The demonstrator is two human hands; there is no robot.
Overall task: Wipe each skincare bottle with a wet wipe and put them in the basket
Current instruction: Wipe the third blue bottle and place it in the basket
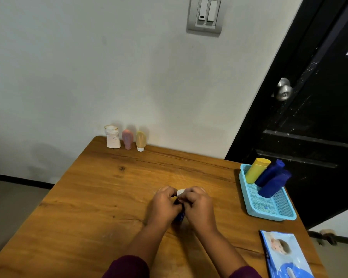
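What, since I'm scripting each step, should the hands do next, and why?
Probably rub the wipe down the blue bottle. The left hand and right hand both grip that bottle over the table, with the wipe bunched only at its top, so its lower part likely remains to be wiped. The basket already holds three bottles and seems the stop after that.

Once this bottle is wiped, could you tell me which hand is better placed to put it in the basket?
The right hand, probably: the basket lies to its side, while the left hand would have to cross over. Both grip the blue bottle.
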